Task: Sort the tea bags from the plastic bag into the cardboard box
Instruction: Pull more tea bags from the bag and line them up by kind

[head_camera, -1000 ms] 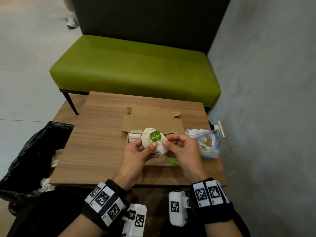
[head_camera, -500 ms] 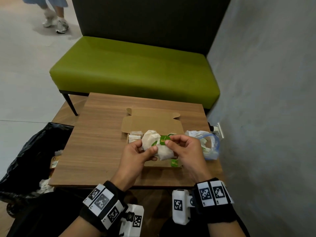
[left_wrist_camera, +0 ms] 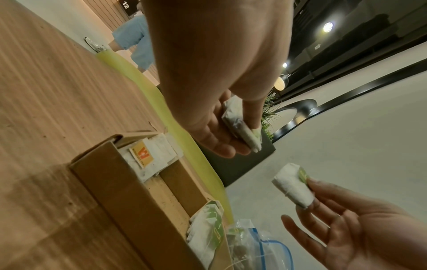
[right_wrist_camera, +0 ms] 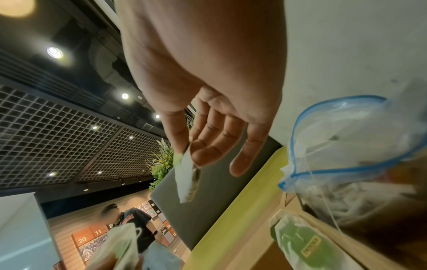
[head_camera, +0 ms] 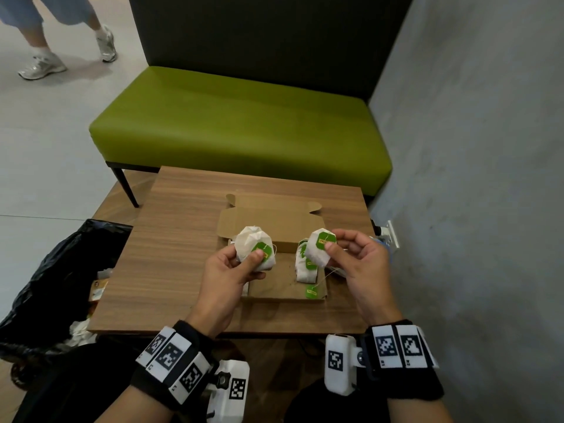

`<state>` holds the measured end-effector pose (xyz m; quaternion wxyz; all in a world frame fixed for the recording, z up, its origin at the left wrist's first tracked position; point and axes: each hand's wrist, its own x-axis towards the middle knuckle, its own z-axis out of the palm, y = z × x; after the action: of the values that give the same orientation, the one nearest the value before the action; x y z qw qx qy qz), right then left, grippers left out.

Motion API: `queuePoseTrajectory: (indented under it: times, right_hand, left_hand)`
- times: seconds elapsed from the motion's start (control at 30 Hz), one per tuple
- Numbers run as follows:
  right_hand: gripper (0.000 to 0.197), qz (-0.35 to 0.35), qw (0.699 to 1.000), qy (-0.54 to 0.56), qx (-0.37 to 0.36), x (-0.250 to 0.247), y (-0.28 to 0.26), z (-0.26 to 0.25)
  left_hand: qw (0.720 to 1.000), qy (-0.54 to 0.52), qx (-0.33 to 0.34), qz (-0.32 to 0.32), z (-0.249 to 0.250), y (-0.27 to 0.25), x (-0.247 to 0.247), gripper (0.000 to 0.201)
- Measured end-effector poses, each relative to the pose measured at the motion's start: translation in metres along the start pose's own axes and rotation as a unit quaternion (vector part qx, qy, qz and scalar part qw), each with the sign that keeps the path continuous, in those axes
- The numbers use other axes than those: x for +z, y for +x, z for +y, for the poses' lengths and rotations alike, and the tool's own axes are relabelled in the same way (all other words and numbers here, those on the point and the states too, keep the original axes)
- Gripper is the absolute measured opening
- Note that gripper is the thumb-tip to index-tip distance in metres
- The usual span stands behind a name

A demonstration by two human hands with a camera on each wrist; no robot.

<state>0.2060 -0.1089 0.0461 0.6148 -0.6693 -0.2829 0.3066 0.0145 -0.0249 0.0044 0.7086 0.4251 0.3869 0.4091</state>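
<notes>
An open cardboard box (head_camera: 276, 285) lies on the wooden table (head_camera: 171, 245). My left hand (head_camera: 235, 264) holds a bunch of white tea bags with green tags (head_camera: 254, 248) over the box's left side; the same bunch (left_wrist_camera: 242, 127) shows in the left wrist view. My right hand (head_camera: 351, 254) pinches one green-tagged tea bag (head_camera: 319, 248) over the box's right side, also visible as a tea bag (right_wrist_camera: 187, 179) in the right wrist view. Green-tagged tea bags (head_camera: 306, 267) stand in the box's right compartment. The plastic bag (right_wrist_camera: 342, 164) sits right of the box, mostly hidden behind my right hand in the head view.
Orange-tagged tea bags (left_wrist_camera: 150, 157) lie in the box's left compartment. A green bench (head_camera: 241, 123) stands beyond the table. A grey wall (head_camera: 473, 178) runs along the right. A black rubbish bag (head_camera: 52, 285) sits at the left of the table. A person's legs (head_camera: 45, 41) pass at far left.
My hands were together on one bunch of tea bags. They have moved apart: the right hand carries one tea bag rightward, the left keeps the rest. A person walked into view.
</notes>
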Motion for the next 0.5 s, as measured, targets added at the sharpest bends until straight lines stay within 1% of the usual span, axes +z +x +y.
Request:
queuePoseTrajectory:
  times: [0.13, 0.23, 0.33, 0.4, 0.47, 0.5]
  right_hand:
    - [0.019, 0.014, 1.000, 0.007, -0.005, 0.000, -0.003, -0.003]
    - [0.018, 0.021, 0.998, 0.024, -0.054, -0.003, -0.005, -0.019]
    - [0.017, 0.004, 0.995, 0.033, -0.095, -0.007, -0.004, -0.038]
    - [0.016, -0.019, 0.995, -0.002, -0.100, -0.006, -0.002, -0.042]
    - [0.014, -0.032, 0.993, -0.076, -0.082, -0.003, 0.001, -0.035]
    - [0.014, -0.038, 0.989, -0.122, -0.070, -0.002, 0.004, -0.029]
  left_hand:
    - [0.999, 0.036, 0.011, 0.012, 0.001, 0.000, -0.003, 0.022]
    - [0.996, 0.070, 0.035, 0.043, 0.007, 0.005, -0.015, 0.017]
    - [0.988, 0.119, 0.061, 0.081, 0.015, 0.014, -0.039, 0.015]
    - [0.977, 0.186, 0.058, 0.092, 0.016, 0.019, -0.057, 0.016]
    - [0.966, 0.233, 0.049, 0.103, 0.013, 0.023, -0.074, 0.019]
    - [0.964, 0.238, 0.043, 0.109, 0.011, 0.024, -0.081, 0.021]
